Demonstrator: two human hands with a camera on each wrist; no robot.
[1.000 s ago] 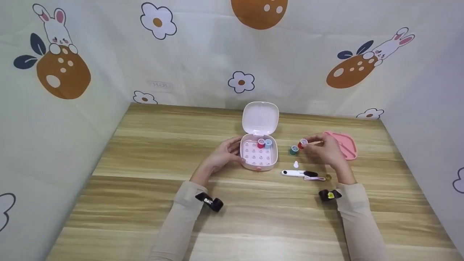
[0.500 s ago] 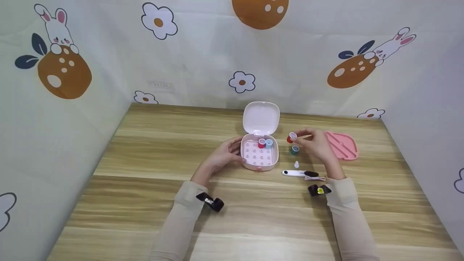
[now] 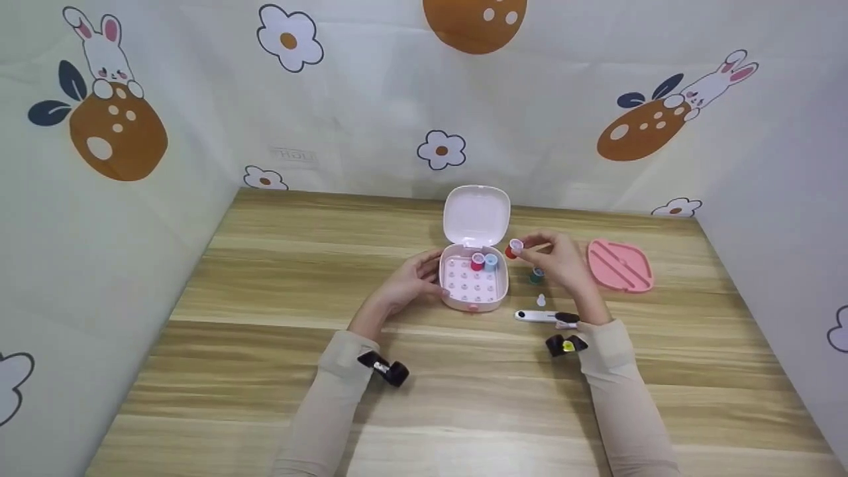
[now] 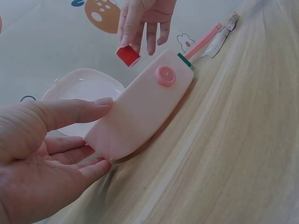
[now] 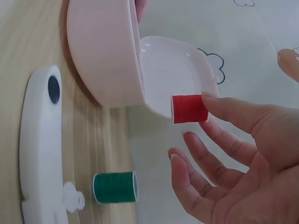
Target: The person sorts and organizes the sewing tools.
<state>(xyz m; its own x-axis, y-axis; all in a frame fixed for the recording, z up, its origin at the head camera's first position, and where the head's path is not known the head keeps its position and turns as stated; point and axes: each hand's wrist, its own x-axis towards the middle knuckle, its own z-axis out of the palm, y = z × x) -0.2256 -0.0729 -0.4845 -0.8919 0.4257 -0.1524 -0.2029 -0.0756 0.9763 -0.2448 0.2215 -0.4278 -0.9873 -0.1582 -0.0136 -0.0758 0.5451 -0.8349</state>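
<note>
A small pink box lies open on the wooden table with its lid standing up. A red spool and a blue spool sit in its back row. My left hand rests against the box's left side with its thumb and fingers fairly straight. My right hand pinches a red thread spool in the air, just right of the box's back corner. The right wrist view shows that spool between thumb and fingertip, in front of the lid.
A green spool lies on the table right of the box. In front of it lie a small white piece and white thread snips. A pink oval tray sits farther right. Printed cloth walls close in the table on three sides.
My right hand has carried the red spool up and to the left, from beside the pink tray to the box's right back corner. The left hand has stayed on the box.
</note>
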